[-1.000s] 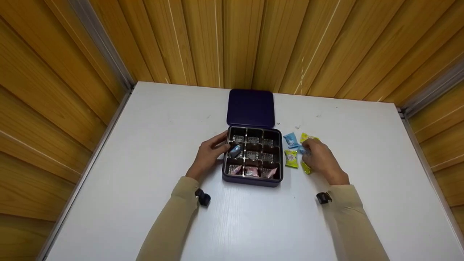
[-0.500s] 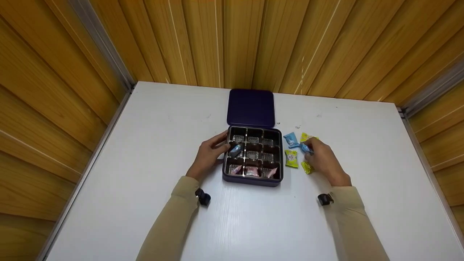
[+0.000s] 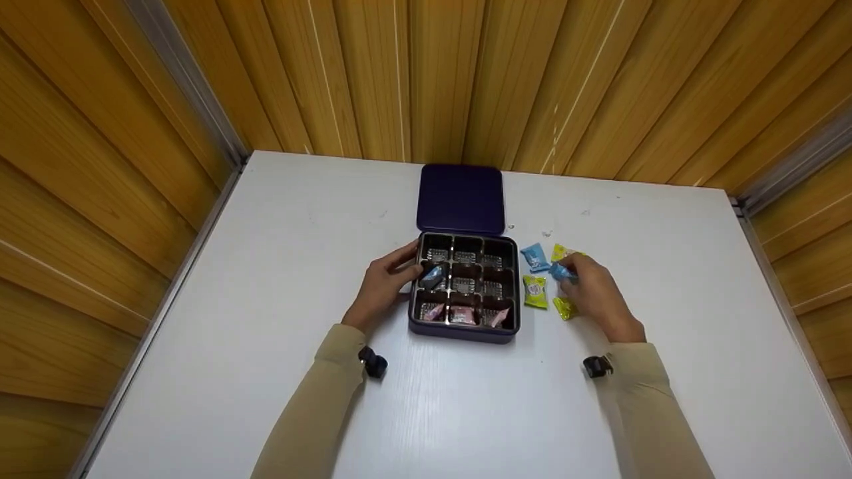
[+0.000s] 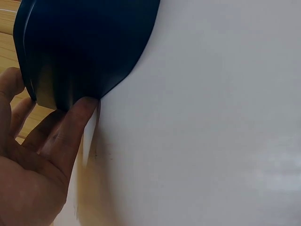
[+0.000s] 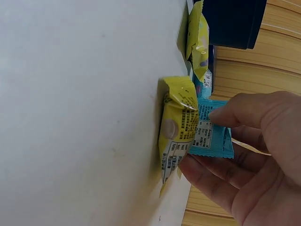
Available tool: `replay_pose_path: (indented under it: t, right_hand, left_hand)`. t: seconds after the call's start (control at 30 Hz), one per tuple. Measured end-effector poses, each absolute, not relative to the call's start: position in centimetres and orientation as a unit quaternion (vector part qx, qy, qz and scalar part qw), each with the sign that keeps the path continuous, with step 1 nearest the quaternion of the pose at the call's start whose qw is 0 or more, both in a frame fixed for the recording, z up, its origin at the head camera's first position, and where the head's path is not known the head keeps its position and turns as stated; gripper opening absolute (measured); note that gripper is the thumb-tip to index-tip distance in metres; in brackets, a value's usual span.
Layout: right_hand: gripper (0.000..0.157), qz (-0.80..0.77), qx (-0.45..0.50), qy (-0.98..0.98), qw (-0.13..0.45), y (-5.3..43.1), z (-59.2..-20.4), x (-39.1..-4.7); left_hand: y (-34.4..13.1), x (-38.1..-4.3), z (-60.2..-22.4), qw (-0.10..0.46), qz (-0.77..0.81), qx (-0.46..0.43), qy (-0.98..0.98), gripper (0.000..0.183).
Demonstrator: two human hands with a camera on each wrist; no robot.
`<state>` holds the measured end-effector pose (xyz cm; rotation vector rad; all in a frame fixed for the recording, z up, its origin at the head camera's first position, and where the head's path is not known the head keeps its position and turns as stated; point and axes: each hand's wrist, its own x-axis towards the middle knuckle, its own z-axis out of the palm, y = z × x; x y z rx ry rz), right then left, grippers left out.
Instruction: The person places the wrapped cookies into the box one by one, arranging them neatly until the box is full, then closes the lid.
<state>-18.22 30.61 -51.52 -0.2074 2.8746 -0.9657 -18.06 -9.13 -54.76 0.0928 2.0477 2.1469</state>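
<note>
A dark navy tin (image 3: 464, 334) with a nine-compartment tray sits on the white table. My left hand (image 3: 384, 287) grips its left side, thumb at the rim; the left wrist view shows fingertips against the dark wall (image 4: 89, 52). Pink wrapped candies (image 3: 462, 315) lie in the front row, and a blue wrapped candy (image 3: 434, 276) is in the middle-left compartment. To the tin's right, my right hand (image 3: 599, 293) pinches a light-blue candy packet (image 5: 211, 127) between thumb and fingers. Around it lie yellow-green packets (image 3: 535, 291) and another blue packet (image 3: 534, 257).
The tin's dark lid (image 3: 460, 198) lies flat behind it, touching or nearly touching its back edge. Another yellow packet (image 3: 564, 308) lies under the right hand's fingers, one more (image 3: 564, 251) behind them. Wood-patterned walls (image 3: 439, 80) border the table (image 3: 319, 213).
My right hand has shifted slightly right and back, and the blue packet in its fingers shows more. The left hand and tin stay put.
</note>
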Motion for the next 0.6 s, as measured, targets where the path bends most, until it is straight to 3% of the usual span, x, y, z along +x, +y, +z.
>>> replay_pose_path:
  t: [0.6]
  right_hand:
    - [0.034, -0.296, -0.094, 0.951, 0.006, 30.36, -50.98, -18.04]
  left_hand:
    - [-9.35, -18.1, -54.8, 0.084, 0.7, 0.042, 0.708, 0.055]
